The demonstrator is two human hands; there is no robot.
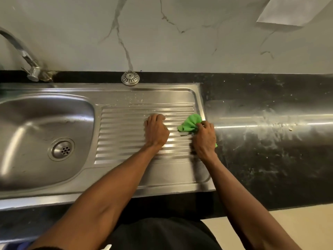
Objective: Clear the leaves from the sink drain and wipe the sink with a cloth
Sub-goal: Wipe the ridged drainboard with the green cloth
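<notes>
A stainless steel sink [21,123] fills the left, with a round drain [62,150] in its basin; I see no leaves in the drain. To its right lies the ribbed drainboard [122,134]. My left hand [156,131] rests on the drainboard with its fingers curled under, holding nothing that I can see. My right hand [204,139] is at the drainboard's right edge, closed on a crumpled green cloth [189,123] that bulges out to the left of the fingers.
A metal tap [27,58] rises at the back left. A round metal strainer cap [130,78] sits on the dark ledge behind the drainboard. Black counter [270,141] with pale smears stretches right, and a marble wall stands behind.
</notes>
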